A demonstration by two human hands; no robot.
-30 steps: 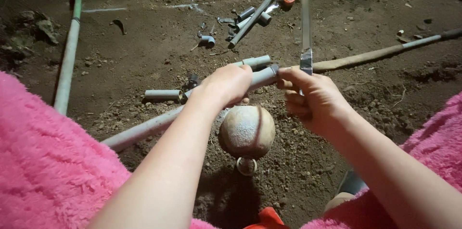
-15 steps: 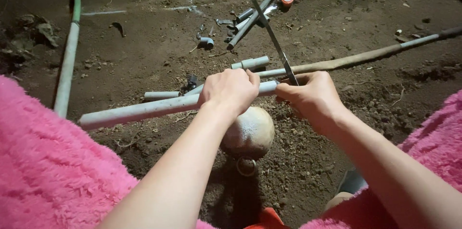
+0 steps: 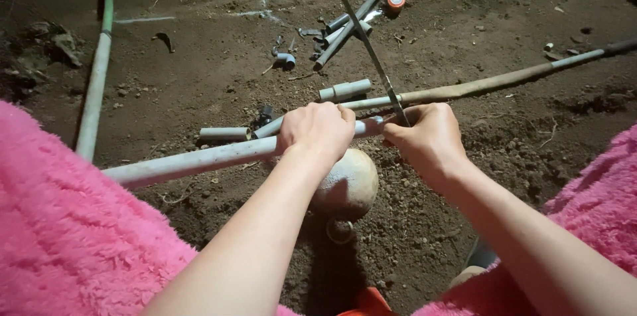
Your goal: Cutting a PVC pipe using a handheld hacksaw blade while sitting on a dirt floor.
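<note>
Grey pipe (image 3: 199, 160) is lying across a round stone (image 3: 348, 186) over bare soil. Left hand (image 3: 317, 131) is clenching the pipe from above. Right hand (image 3: 428, 140) is gripping a hacksaw blade (image 3: 371, 54), its edge touching the pipe just beside the left hand. Pipe offcuts (image 3: 345, 90) are lying nearby.

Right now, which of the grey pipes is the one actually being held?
The long grey pipe running left from the left hand, lifted above the round stone. The short pipe pieces all lie loose on the dirt.
</note>
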